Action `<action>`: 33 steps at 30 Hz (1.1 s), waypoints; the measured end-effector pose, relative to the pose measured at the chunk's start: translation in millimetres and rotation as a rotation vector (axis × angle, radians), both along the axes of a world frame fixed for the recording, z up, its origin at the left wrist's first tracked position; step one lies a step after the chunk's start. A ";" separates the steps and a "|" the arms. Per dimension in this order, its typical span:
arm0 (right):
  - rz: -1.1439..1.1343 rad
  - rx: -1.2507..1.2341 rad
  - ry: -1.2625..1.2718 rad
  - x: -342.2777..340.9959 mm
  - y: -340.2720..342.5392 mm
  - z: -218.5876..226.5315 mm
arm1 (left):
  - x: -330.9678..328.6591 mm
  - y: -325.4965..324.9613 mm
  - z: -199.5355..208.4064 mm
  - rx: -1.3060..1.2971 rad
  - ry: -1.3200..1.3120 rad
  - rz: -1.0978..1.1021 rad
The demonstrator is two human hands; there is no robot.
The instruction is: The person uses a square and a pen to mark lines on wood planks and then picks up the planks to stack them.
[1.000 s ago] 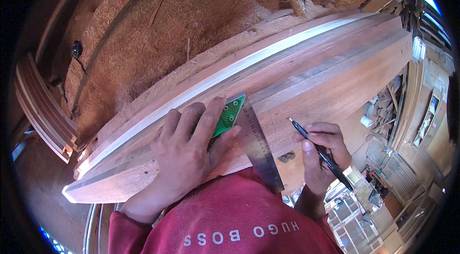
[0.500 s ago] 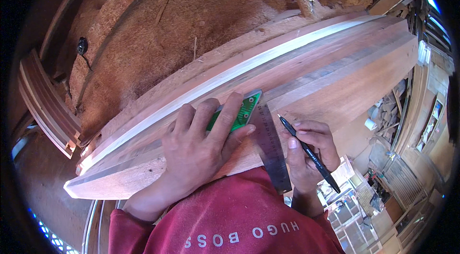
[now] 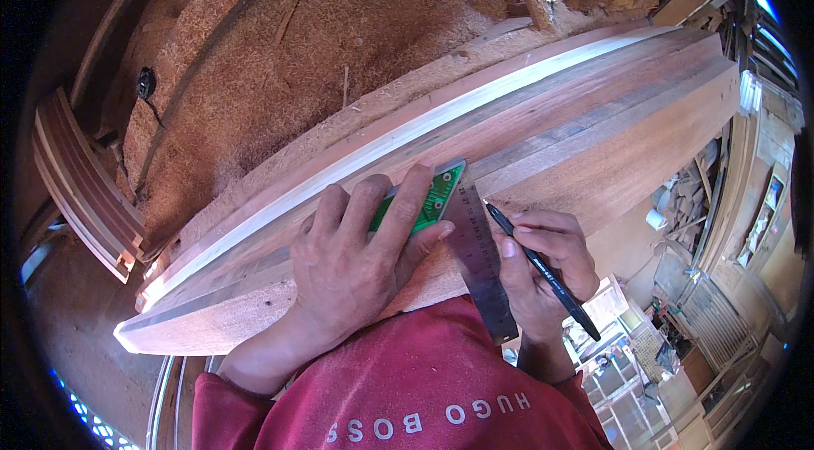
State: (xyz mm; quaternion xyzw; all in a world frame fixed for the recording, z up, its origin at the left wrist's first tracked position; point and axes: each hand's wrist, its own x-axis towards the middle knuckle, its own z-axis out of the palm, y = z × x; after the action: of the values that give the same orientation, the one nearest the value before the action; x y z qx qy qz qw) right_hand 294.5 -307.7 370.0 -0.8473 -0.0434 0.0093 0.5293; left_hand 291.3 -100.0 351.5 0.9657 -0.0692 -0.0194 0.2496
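Note:
My left hand [image 3: 352, 251] is closed over the green stock of a try square [image 3: 437, 198], pressing it against the top of a wooden board [image 3: 560, 183]. The square's dark metal blade [image 3: 480, 255] lies across the board's near face and its lower end reaches over my red shirt. In my right hand [image 3: 551, 272] is a black pen [image 3: 555, 287], pinched between thumb and fingers. Its tip is close beside the blade's right edge, at the board's face; whether it touches the wood I cannot tell. More boards [image 3: 475, 140] lie side by side behind this one.
Sawdust and shavings [image 3: 314, 51] heap beyond the boards. A stack of curved-looking wood strips [image 3: 80, 187] is at the left, and a small black object [image 3: 147, 81] lies near it. Wood offcuts [image 3: 682, 195] and a white cup-like object [image 3: 655, 219] sit at the right.
My right hand and the pen have shifted slightly left, bringing the tip nearer the blade's edge. My left hand and the try square have barely moved.

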 end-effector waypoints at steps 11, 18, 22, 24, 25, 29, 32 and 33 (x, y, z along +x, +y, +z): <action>-0.014 -0.001 0.034 3.1 -0.4 2.9 | 0.2 0.9 0.4 -0.015 0.023 0.003; 0.129 -0.091 -0.017 9.2 -4.1 4.8 | 1.4 0.3 1.1 -0.036 0.015 0.005; 0.159 -0.094 -0.038 10.1 -1.7 10.3 | 0.8 0.6 -0.1 -0.037 0.002 -0.001; 0.163 -0.142 -0.042 5.8 -1.7 17.7 | 0.2 1.1 0.2 -0.038 0.008 0.003; 0.165 -0.146 -0.043 3.3 -3.6 23.2 | 0.2 1.3 0.5 -0.042 0.007 0.004; 0.156 -0.218 0.022 -1.3 -8.3 40.5 | 0.9 -0.2 7.6 -0.056 0.061 0.007; 0.230 -0.258 0.196 17.7 -6.5 42.6 | 0.4 1.1 10.6 -0.073 0.113 0.011; 0.229 -0.262 0.193 28.4 -4.6 36.9 | 0.7 1.3 9.7 -0.079 0.108 0.014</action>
State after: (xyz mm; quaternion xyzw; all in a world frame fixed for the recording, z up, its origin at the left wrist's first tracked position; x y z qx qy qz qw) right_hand 322.9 -312.2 406.9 -0.8937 -0.0868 0.1561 0.4115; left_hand 292.0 -98.7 361.3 0.9531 -0.0497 -0.0672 0.2908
